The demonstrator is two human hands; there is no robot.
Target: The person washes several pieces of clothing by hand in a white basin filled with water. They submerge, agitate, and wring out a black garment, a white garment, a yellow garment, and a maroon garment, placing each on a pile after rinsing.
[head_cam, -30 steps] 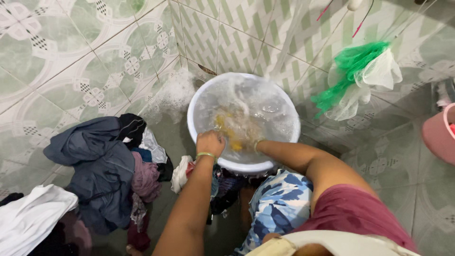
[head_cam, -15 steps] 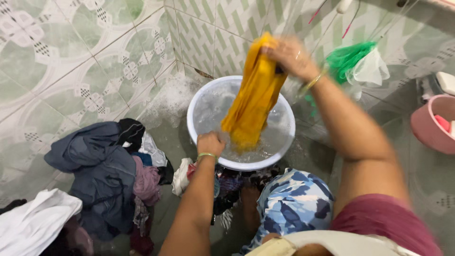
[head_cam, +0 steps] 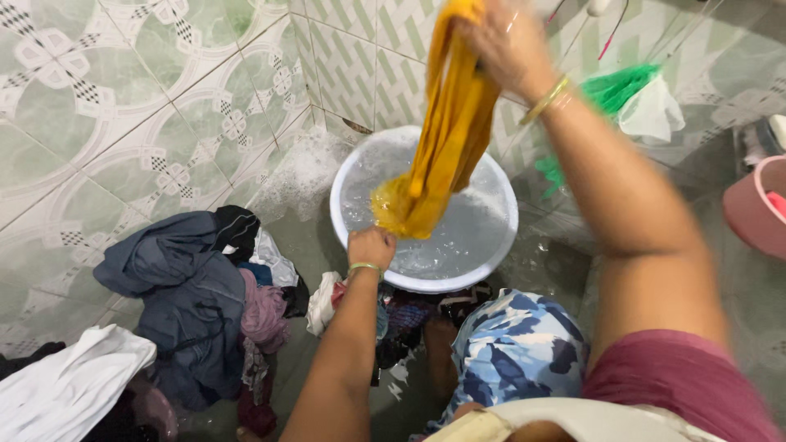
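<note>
One wet yellow cloth garment (head_cam: 442, 139) hangs bunched from the right hand (head_cam: 503, 45), which is clenched around its top, the dripping lower end just over the soapy water in the round white plastic basin (head_cam: 352, 176). Below that grip, the left hand (head_cam: 371, 245) is closed on the basin's near rim. Beyond it lies a heap of dark clothes (head_cam: 188, 295). Judging by this, the lift-out step is in hand; wringing would call for both hands.
</note>
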